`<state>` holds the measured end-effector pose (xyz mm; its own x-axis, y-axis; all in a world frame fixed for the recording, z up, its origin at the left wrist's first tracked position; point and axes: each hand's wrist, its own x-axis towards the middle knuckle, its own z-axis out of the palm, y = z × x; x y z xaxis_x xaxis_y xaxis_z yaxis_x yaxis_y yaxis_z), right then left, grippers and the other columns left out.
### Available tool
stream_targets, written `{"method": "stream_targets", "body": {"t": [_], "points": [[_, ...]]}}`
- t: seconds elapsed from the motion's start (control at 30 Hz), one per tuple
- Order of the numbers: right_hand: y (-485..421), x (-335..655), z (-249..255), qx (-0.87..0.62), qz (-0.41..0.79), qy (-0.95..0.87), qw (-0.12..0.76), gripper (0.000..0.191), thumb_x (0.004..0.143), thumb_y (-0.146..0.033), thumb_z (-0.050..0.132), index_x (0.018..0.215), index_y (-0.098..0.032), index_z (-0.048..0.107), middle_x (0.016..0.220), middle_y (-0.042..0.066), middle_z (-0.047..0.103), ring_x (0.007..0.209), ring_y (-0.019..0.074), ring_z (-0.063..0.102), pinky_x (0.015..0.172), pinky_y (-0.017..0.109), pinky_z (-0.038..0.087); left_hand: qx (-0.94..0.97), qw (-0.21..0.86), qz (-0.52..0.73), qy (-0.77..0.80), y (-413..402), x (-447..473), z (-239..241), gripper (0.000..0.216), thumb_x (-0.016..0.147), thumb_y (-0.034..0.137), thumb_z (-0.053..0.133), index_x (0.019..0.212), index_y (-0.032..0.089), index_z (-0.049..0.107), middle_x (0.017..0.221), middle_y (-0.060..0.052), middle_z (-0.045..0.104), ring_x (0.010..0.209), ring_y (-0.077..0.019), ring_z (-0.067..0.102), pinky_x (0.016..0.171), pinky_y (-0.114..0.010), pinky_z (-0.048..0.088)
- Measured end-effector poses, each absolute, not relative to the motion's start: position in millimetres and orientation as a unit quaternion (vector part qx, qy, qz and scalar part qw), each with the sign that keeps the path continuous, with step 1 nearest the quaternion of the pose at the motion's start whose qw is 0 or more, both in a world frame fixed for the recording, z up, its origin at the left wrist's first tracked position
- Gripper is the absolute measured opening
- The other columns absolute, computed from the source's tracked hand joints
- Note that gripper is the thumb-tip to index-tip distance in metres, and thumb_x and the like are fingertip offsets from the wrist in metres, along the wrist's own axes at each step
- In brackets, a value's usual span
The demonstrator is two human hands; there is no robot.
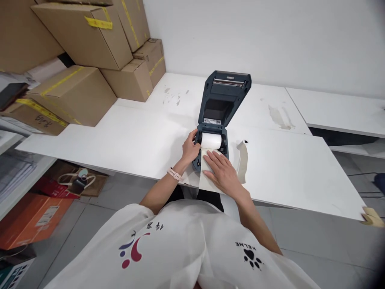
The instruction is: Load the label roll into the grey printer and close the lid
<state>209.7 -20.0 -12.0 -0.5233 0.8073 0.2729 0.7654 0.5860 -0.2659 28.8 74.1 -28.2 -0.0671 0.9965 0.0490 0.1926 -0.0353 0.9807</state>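
Note:
A dark blue-grey label printer (pixel 225 105) stands on the white table with its lid raised. In its bay lies a white roll of label paper (pixel 211 141), and a pale strip (pixel 207 182) runs from it towards me over the table's front edge. My left hand (pixel 190 148) is closed on the printer's left edge, its thumb beside the roll. Flat on the strip rests my right hand (pixel 221 168), fingers stretched out and holding nothing. Just right of the printer is a small roll core (pixel 242 143) with a curling strip of backing paper (pixel 243 164).
Cardboard boxes (pixel 81 34) with yellow tape are stacked at the table's back left. The white table (pixel 288 168) has peeled patches and meets a wall behind. A torn cardboard piece (pixel 372 216) sits at its right corner. An orange box (pixel 37 220) is low on the left.

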Motion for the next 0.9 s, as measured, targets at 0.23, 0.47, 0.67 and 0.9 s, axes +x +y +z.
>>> {"method": "stream_targets", "body": {"t": [0.23, 0.47, 0.67, 0.9], "points": [[-20, 206, -17, -0.456, 0.046, -0.868, 0.190, 0.057, 0.106, -0.047, 0.045, 0.158, -0.025, 0.046, 0.162, 0.010, 0.049, 0.153, 0.0320, 0.044, 0.124, 0.058, 0.040, 0.524, 0.453, 0.494, 0.526, 73, 29, -31, 0.062, 0.085, 0.012, 0.053, 0.147, 0.017, 0.050, 0.157, -0.012, 0.055, 0.145, -0.0251, 0.053, 0.122, -0.041, 0.042], [-20, 207, -17, -0.454, 0.042, -0.871, 0.184, 0.059, 0.105, -0.050, 0.045, 0.160, -0.027, 0.044, 0.163, 0.008, 0.047, 0.153, 0.0328, 0.044, 0.119, 0.057, 0.047, 0.509, 0.513, 0.460, 0.516, 34, 27, -27, 0.069, 0.098, 0.046, 0.056, 0.161, 0.030, 0.032, 0.175, -0.004, 0.028, 0.161, -0.0249, 0.028, 0.130, -0.040, 0.031], [-20, 206, -15, -0.461, 0.062, -0.868, 0.175, 0.063, 0.105, -0.051, 0.046, 0.163, -0.031, 0.035, 0.164, 0.007, 0.046, 0.152, 0.0357, 0.045, 0.108, 0.060, 0.055, 0.511, 0.531, 0.442, 0.512, 18, 26, -24, 0.082, 0.094, 0.051, 0.063, 0.164, 0.033, 0.025, 0.177, -0.003, 0.022, 0.163, -0.0284, 0.024, 0.129, -0.042, 0.033], [-23, 197, -8, -0.471, 0.054, -0.863, 0.175, 0.062, 0.105, -0.048, 0.045, 0.162, -0.024, 0.040, 0.162, 0.012, 0.049, 0.149, 0.0384, 0.047, 0.108, 0.060, 0.055, 0.504, 0.522, 0.454, 0.518, 21, 27, -26, 0.078, 0.094, 0.045, 0.063, 0.163, 0.030, 0.028, 0.176, -0.004, 0.026, 0.162, -0.0266, 0.028, 0.130, -0.040, 0.033]]}}
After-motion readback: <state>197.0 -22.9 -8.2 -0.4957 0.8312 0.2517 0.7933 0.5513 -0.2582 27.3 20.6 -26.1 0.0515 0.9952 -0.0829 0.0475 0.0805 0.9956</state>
